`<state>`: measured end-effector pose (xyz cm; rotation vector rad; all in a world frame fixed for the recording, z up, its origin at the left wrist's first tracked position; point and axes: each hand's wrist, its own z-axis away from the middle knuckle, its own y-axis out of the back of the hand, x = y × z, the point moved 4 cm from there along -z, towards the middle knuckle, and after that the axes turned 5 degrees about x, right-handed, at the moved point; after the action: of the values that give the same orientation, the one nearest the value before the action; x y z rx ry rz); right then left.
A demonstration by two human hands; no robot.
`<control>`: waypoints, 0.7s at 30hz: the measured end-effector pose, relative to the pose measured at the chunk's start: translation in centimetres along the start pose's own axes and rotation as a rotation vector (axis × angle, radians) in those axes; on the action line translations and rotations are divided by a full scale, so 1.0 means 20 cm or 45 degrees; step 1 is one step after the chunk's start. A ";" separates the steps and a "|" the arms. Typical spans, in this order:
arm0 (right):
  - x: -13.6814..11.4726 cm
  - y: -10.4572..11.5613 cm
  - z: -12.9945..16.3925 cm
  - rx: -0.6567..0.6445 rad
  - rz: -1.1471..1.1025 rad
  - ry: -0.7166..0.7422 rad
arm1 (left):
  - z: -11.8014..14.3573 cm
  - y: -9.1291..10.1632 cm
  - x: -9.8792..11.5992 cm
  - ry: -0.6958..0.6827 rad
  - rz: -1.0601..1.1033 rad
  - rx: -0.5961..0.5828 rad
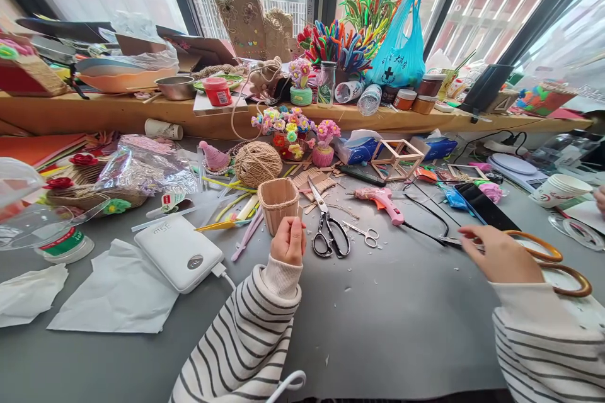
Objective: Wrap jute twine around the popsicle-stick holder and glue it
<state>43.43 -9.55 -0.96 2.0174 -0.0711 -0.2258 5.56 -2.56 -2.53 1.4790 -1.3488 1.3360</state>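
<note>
My left hand (289, 242) pinches the side of a small square cup (278, 206) made of wooden sticks, with twine round its rim. The cup is upright and its open top faces me. To the right, my right hand (503, 256) has its thumb and fingers around the metal of large scissors with orange handles (574, 278), close to the tabletop; the palm hides their middle. Between my hands lie black-handled scissors (331, 230), small white-handled scissors (368, 236) and a pink glue gun (385, 201).
A ball of twine (258, 164) sits behind the cup. A white power bank (179, 253) with a cable and a white tissue (118, 289) lie at left. A black phone (486, 206) and paper cups (562, 190) are at right. Part of another person's hand (600, 198) shows at the right edge.
</note>
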 end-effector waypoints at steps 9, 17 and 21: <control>-0.74 -0.21 -0.06 -0.458 -0.216 0.361 | 0.01 -0.01 -0.01 0.011 -0.120 -0.058; -0.80 -0.29 -0.13 -0.596 -0.156 0.171 | 0.01 -0.02 -0.03 0.018 -0.166 -0.087; -0.77 -0.26 -0.13 -0.568 -0.238 -0.004 | 0.01 -0.01 -0.02 0.012 -0.174 -0.082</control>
<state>28.56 -2.59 -2.52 1.5784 0.1547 -0.3315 5.91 -2.63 -3.02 1.4916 -1.2501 1.2007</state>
